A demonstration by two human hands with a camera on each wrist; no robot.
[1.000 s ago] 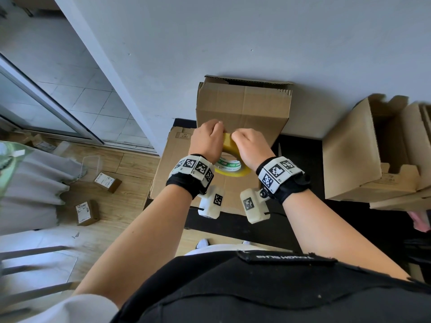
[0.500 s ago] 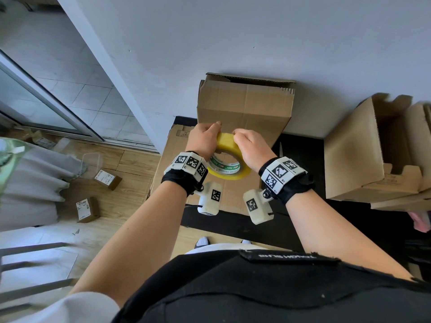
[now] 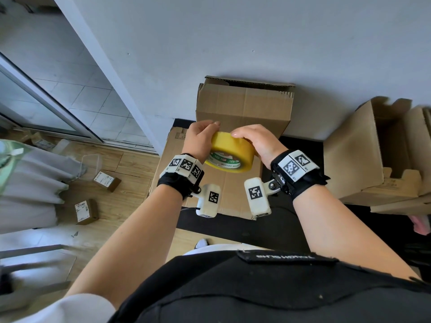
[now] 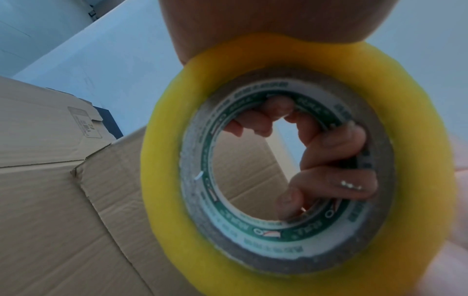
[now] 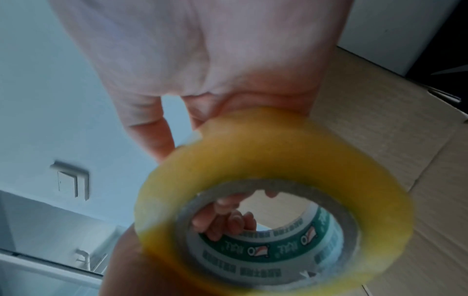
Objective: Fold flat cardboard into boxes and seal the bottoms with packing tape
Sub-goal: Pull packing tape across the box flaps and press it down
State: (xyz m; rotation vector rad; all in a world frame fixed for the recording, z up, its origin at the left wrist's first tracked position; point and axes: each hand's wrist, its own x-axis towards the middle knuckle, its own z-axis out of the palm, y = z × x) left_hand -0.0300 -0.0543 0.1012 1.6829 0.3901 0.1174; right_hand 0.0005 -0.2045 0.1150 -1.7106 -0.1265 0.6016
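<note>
A yellow roll of packing tape (image 3: 229, 153) with a green-and-white printed core is held in the air between both hands. My left hand (image 3: 200, 137) grips its left side and my right hand (image 3: 254, 142) grips its right side. Seen through the roll (image 4: 298, 266) in the left wrist view, fingers (image 4: 331, 158) curl into the core; the right wrist view shows fingers (image 5: 222, 220) inside the core of the roll (image 5: 276, 160). Behind the hands a folded cardboard box (image 3: 242, 106) stands against the wall. Flat cardboard (image 3: 231, 194) lies under the hands.
Folded boxes (image 3: 363, 155) are stacked at the right on a black surface (image 3: 291, 224). Small parcels (image 3: 107, 180) (image 3: 85, 210) lie on the wooden floor at the left, near a sliding glass door (image 3: 35, 106). A grey wall is close behind.
Both hands have lifted the tape roll a little and tilted it, so more of its yellow outer band faces the head camera. Both hands still grip it.
</note>
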